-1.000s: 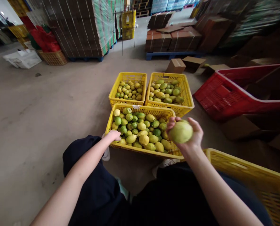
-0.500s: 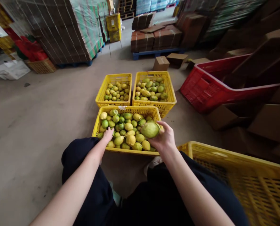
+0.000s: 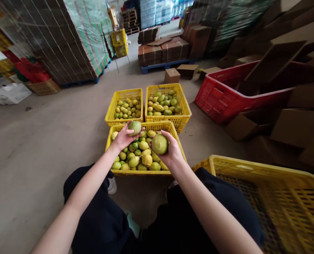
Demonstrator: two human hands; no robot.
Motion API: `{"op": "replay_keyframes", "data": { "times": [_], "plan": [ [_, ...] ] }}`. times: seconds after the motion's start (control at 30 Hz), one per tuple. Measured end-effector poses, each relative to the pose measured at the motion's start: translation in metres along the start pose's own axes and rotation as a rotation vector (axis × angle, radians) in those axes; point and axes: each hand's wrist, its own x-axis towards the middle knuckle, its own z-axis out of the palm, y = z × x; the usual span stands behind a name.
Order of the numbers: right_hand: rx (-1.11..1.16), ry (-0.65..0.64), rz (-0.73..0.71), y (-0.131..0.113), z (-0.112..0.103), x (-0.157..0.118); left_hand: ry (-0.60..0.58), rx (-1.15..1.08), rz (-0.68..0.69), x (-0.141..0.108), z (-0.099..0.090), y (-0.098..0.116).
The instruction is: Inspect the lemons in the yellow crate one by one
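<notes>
My left hand (image 3: 123, 139) is closed round a green lemon (image 3: 134, 128), lifted over the far left part of the front yellow crate (image 3: 139, 173). My right hand (image 3: 174, 151) grips a larger-looking yellow-green lemon (image 3: 160, 144), one end turned towards me, above the crate's right side. Below both hands lie many loose lemons (image 3: 134, 161), some green and some yellow. My forearms and the held fruit hide parts of the crate and its contents.
Behind stand two more yellow crates, left (image 3: 114, 106) and right (image 3: 185, 114), both with lemons. A large yellow crate (image 3: 252, 165) sits by my right leg. Further right are a red crate (image 3: 212, 95) and cardboard boxes (image 3: 299, 128). Bundled cardboard (image 3: 175, 49) rests on a blue pallet (image 3: 159, 66).
My left hand has come up out of the crate with a green lemon. My right hand has moved slightly left, and its lemon is turned. The whole view has shifted a little.
</notes>
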Motion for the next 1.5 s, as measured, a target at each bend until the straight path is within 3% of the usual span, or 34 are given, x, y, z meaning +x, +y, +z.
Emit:
{"op": "replay_keyframes", "data": {
  "times": [0.13,0.3,0.4,0.5,0.6,0.73,0.93,1.33,1.5],
  "plan": [
    [-0.037,-0.057,-0.053,0.009,0.013,-0.003,0.03,-0.246,-0.038,-0.023,0.019,0.017],
    [-0.206,-0.097,-0.34,0.025,0.026,0.005,0.291,-0.23,-0.048,-0.031,0.015,0.008],
    [-0.421,-0.126,-0.663,0.036,0.032,0.011,0.39,-0.014,0.113,-0.032,0.02,0.004],
    [-0.625,-0.168,-0.924,0.048,0.036,0.013,0.341,0.128,0.361,-0.037,0.027,0.005],
    [-0.715,-0.212,-1.089,0.059,0.04,0.012,0.309,0.125,0.596,-0.04,0.031,0.01],
    [-0.755,-0.23,-1.23,0.068,0.046,0.008,0.318,0.109,0.677,-0.043,0.027,0.022],
    [-0.798,-0.33,-1.37,0.071,0.046,0.007,0.265,0.155,0.633,-0.052,0.023,0.035],
    [-0.811,-0.351,-1.316,0.073,0.045,0.006,0.281,0.027,0.515,-0.054,0.022,0.036],
    [-0.871,-0.314,-1.274,0.068,0.053,0.002,0.346,-0.027,0.324,-0.045,0.021,0.038]
  ]
}}
